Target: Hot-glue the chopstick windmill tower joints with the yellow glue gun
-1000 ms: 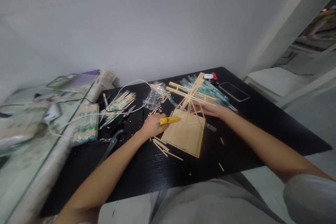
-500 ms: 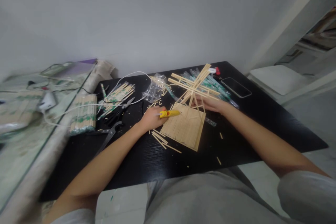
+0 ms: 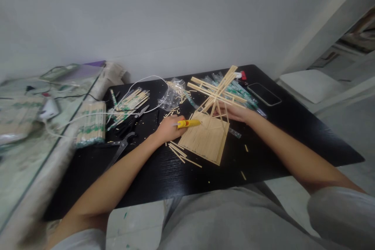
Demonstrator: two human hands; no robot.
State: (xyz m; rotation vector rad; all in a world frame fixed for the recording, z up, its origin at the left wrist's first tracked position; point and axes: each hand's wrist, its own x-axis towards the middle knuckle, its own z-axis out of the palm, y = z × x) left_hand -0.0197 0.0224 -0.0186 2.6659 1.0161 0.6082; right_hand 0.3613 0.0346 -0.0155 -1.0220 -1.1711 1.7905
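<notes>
My left hand (image 3: 169, 129) is closed around a yellow glue gun (image 3: 190, 123), whose nozzle points right at the foot of a windmill model made of thin wooden sticks. The model has a flat base (image 3: 203, 140) of sticks laid side by side, a slanted stick frame, and crossed blades (image 3: 215, 95) at the top. My right hand (image 3: 234, 112) reaches in behind the frame from the right and grips the model; its fingertips are partly hidden by the sticks. Several loose sticks (image 3: 178, 151) lie beside the base's left edge.
Scissors (image 3: 121, 148), wrapped chopsticks (image 3: 131, 105) and a chopstick pack (image 3: 91, 124) lie left on the black table (image 3: 164, 179). A white cable (image 3: 137, 78) loops behind. Plastic wrappers (image 3: 249, 99) and a phone (image 3: 264, 94) are at the right; stick offcuts (image 3: 172, 112) are scattered near the middle.
The view has shifted slightly. My hands, the glue gun and the windmill model keep nearly the same places relative to one another.
</notes>
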